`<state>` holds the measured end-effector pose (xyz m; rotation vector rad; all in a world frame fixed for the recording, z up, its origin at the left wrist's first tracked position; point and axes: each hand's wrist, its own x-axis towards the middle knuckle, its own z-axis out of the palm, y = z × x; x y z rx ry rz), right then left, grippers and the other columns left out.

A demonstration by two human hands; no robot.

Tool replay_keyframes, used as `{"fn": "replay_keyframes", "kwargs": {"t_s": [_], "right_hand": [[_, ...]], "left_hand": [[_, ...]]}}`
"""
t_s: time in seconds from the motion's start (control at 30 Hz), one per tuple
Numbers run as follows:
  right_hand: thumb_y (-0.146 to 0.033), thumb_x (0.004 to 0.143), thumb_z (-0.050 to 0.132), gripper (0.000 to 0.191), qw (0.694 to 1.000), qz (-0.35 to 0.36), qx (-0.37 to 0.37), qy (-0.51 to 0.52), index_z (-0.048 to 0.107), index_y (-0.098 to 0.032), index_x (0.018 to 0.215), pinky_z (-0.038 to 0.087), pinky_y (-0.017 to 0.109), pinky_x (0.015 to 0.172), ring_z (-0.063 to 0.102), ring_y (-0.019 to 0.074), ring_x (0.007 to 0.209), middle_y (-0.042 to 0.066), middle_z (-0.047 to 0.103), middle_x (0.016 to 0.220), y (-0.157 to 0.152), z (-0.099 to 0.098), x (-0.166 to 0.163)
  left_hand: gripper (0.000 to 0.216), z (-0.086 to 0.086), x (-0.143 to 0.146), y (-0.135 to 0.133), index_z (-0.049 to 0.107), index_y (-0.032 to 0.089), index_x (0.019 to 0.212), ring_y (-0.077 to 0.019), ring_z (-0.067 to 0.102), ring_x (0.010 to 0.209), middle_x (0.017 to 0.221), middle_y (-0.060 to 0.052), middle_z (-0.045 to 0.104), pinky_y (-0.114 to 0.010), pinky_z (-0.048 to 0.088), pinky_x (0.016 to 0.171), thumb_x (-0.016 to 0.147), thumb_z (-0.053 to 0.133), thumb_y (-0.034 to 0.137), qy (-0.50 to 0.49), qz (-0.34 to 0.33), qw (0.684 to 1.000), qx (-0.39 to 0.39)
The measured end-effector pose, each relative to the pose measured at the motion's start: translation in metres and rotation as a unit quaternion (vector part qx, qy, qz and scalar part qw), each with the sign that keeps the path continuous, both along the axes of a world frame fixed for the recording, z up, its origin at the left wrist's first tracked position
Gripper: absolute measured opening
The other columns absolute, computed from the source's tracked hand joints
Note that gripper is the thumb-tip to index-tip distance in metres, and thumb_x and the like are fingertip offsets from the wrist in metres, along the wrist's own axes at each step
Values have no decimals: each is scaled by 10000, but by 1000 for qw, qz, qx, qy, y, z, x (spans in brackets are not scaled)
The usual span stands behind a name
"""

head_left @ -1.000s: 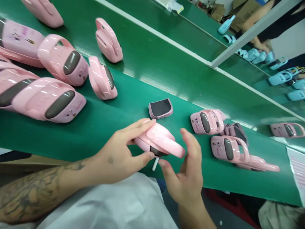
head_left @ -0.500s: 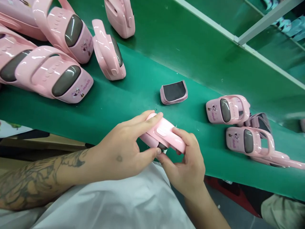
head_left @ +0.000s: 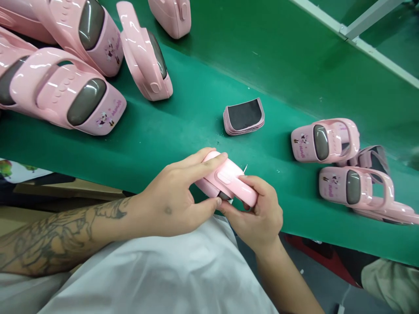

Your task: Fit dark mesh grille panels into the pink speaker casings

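Both hands grip one glossy pink plastic case with a handle (head_left: 225, 176), held on its side just over the front of the green bench. My left hand (head_left: 176, 194) wraps its wider end, fingers across the top and thumb low by a dark window. At the handle end, my right hand (head_left: 255, 211) pinches with thumb and fingers. A thin white sliver shows beside the right fingers; what it is I cannot tell. Behind the hands lies a small stack of pink-edged black panels (head_left: 245, 115). The underside of the held case is hidden.
Several similar pink cases (head_left: 88, 98) crowd the left of the green bench (head_left: 183, 117), one standing on its side (head_left: 144, 56). More pink cases (head_left: 327, 139) lie at right, near dark-faced pink pieces (head_left: 373, 159). A metal frame (head_left: 350, 35) runs behind. Someone's sleeve or trouser leg (head_left: 389, 279) shows at lower right.
The view has shifted slightly, so the bench items at right appear farther right and higher. Both hands keep their hold on the pink case, with little change in pose.
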<state>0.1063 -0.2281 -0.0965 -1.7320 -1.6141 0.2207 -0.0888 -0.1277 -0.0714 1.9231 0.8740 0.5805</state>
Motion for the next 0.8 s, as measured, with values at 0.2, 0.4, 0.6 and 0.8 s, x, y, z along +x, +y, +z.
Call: {"fn": "replay_keyframes", "kwargs": {"t_s": [0.2,0.4,0.6,0.8], "right_hand": [[-576,841,912,432,999,-33,-29,-1,631,-289,1000,434,278,461,602,142,551,-32,692,821,2,-3,1],[-584,858,870,429,999,-13,-42,-18,575,-282,933,352,260,438,484,111,475,-67,598,713,6,2,3],[-613,872,840,424,998,-16,-49,-27,588,-275,923,352,256,426,466,111,466,-55,591,699,7,3,2],[-528,840,895,408,998,-6,-53,15,579,-277,907,382,250,433,470,105,484,-74,576,705,12,7,7]], "left_hand": [[643,-1,1,2,673,154,1524,-324,682,1433,1579,-133,676,-389,603,1169,883,694,193,-4,-8,1000,-15],[633,0,2,5,710,202,1500,-312,708,1398,1573,-90,691,-369,630,1126,869,742,233,8,13,998,-60],[624,-2,1,7,746,232,1463,-319,709,1400,1559,-77,707,-383,615,1160,845,823,260,-5,23,997,-80],[705,-9,-3,20,725,283,1494,-359,649,1463,1579,-96,679,-453,550,1232,827,913,414,30,0,996,-79]]}}
